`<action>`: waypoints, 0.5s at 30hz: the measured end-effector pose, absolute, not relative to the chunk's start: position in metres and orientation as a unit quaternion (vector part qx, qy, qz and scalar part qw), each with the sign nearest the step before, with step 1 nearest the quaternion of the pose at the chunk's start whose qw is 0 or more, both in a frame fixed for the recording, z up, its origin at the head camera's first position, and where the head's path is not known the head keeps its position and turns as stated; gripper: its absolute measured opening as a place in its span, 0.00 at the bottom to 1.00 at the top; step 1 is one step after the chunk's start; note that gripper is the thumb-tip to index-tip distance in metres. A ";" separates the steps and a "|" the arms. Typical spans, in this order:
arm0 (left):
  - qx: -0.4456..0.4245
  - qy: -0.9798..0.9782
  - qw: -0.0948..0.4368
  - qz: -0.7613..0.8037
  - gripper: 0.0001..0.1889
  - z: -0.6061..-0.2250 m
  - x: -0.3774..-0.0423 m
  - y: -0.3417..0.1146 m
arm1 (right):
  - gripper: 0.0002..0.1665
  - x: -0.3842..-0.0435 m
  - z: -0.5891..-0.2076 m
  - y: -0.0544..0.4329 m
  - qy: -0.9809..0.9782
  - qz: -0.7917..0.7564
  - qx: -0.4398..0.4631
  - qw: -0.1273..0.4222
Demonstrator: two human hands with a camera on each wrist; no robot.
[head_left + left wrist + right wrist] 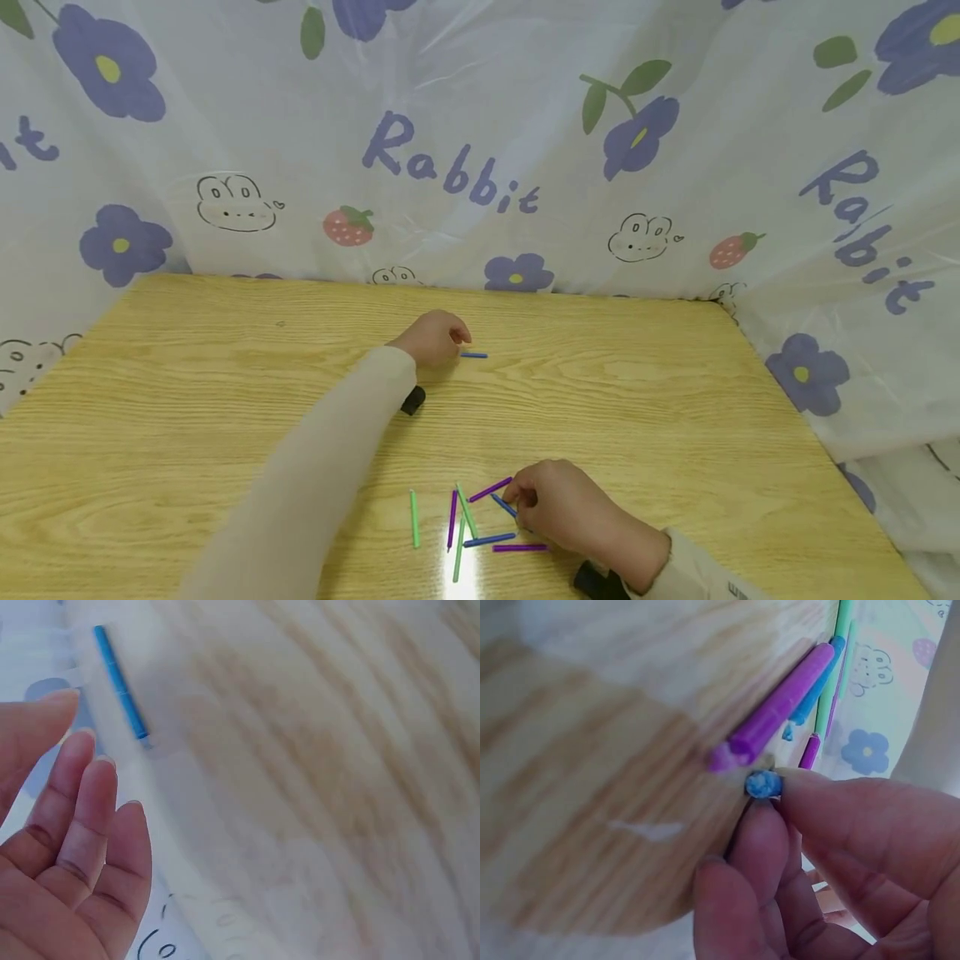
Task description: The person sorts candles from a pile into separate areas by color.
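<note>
At the far middle of the table, my left hand (431,337) reaches out beside a lone blue candle (474,356). The left wrist view shows its fingers loosely bent and apart from that thin candle (120,682). Near the front, the thumb and a finger of my right hand (558,504) pinch the end of another blue candle (765,784). A purple candle (780,705) lies right beside those fingertips. Left of the right hand lie several more thin candles, among them a green one (415,518), a blue one (489,540) and a purple one (520,547).
The wooden table (637,400) ends at a white printed sheet (487,108) behind it and at both sides. Two green candles and a purple candle (452,521) lie crossed or close together in the front group. A dark strap piece (413,400) is at the left wrist.
</note>
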State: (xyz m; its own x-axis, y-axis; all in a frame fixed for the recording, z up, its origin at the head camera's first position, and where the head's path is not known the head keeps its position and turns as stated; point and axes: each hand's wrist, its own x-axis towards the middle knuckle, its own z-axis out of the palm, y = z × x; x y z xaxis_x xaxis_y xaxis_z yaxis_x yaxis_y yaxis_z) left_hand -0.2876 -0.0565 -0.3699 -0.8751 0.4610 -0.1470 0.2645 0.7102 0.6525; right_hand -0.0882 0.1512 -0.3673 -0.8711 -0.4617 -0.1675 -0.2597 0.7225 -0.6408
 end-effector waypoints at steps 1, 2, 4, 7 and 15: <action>0.200 0.911 0.147 0.330 0.14 -0.368 -0.285 -0.059 | 0.12 -0.088 -0.367 0.151 0.913 -0.317 -0.198 0.161; 0.201 0.908 0.144 0.337 0.14 -0.366 -0.283 -0.061 | 0.12 -0.089 -0.367 0.151 0.913 -0.317 -0.200 0.160; 0.199 0.905 0.138 0.350 0.13 -0.363 -0.278 -0.065 | 0.13 -0.089 -0.367 0.152 0.912 -0.318 -0.203 0.161; 0.198 0.902 0.130 0.360 0.13 -0.358 -0.272 -0.071 | 0.13 -0.088 -0.367 0.151 0.912 -0.316 -0.205 0.164; 0.197 0.889 0.122 0.395 0.15 -0.344 -0.253 -0.077 | 0.13 -0.089 -0.366 0.150 0.913 -0.312 -0.201 0.170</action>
